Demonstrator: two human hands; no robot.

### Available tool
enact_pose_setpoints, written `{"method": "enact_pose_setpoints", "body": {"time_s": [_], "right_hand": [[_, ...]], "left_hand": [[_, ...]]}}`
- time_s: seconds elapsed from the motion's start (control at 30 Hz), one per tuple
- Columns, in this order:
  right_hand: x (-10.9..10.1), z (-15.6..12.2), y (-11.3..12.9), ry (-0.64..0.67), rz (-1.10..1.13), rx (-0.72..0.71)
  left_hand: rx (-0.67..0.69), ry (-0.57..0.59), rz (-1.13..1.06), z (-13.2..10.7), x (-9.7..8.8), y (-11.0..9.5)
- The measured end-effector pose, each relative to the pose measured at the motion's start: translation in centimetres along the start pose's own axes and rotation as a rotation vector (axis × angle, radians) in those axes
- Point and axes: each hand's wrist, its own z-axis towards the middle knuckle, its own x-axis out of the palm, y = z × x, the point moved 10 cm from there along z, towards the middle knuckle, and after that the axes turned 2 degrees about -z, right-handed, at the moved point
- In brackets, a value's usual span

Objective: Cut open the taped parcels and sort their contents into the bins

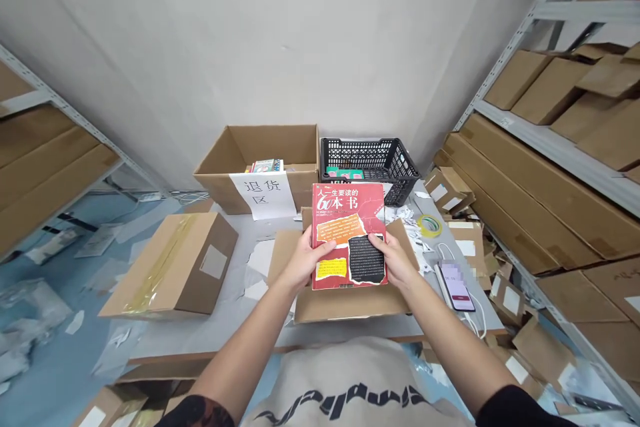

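Note:
A red book [350,213] with orange, yellow and black patches on its cover is held upright, front toward me. My left hand [304,259] grips its left edge, the thumb lying on the cover. On the opposite edge my right hand [395,257] is closed the same way, thumb near the black patch. Just beneath and behind the book is an open cardboard box [350,307] with its flaps spread on the table; the book hides most of its inside.
Behind stand a cardboard box with a paper sign [264,195] and books inside, and a black plastic crate [373,153] holding green items. A taped box [175,263] sits left. Right are a tape roll [430,225] and a phone [456,288]. Shelves of boxes [550,193] flank the table.

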Motion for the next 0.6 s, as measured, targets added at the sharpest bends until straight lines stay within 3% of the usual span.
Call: {"method": "enact_pose_setpoints", "body": {"time_s": [0.13, 0.33, 0.6], "right_hand": [[-0.1, 0.0, -0.6, 0.002, 0.054, -0.011], [-0.3, -0.1, -1.2, 0.01, 0.055, 0.021], [-2.1, 0.2, -1.3, -0.065, 0.038, 0.032]], "left_hand": [[0.051, -0.014, 0.078, -0.1, -0.4, 0.0], [0.072, -0.139, 0.007, -0.2, -1.5, 1.0], [0.153, -0.274, 0.036, -0.2, -3.2, 1.1]]}}
